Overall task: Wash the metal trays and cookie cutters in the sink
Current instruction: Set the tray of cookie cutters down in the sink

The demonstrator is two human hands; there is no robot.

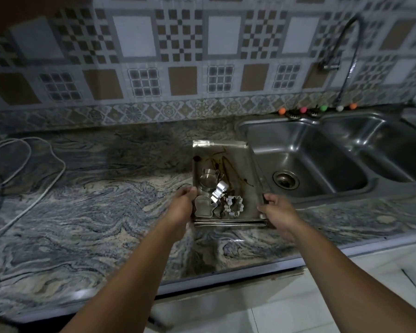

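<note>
Dim, soft frame; cutter (218,197) shapes hard to read, only a flower outline and a round ring stand out. Trays (226,159) look stacked: several thin edges show at the near end, count unclear. Right fingertips hidden behind the tray edge; left fingers partly hidden under the rim. Faucet (346,51) blurred at top right, right basin cut off by the frame edge.

Around: marbled counter (94,212), patterned tile wall behind, white cord (27,179) looped at far left. Double sink (310,164) right of the trays, drain visible in the left basin. Coloured knobs (317,108) in a row along the sink's back edge. White cabinet fronts below the counter.

Trays sit at the counter's right, far right corner overlapping the sink rim; whether they rest on the counter or are lifted can't be told. Top tray has brown streaks, cutters piled at its near end.

Left hand (181,204) grips the left rim, fingers curled over it, just beside the cutters. Right hand (277,211) grips the right rim near the front corner, thumb on top
</note>
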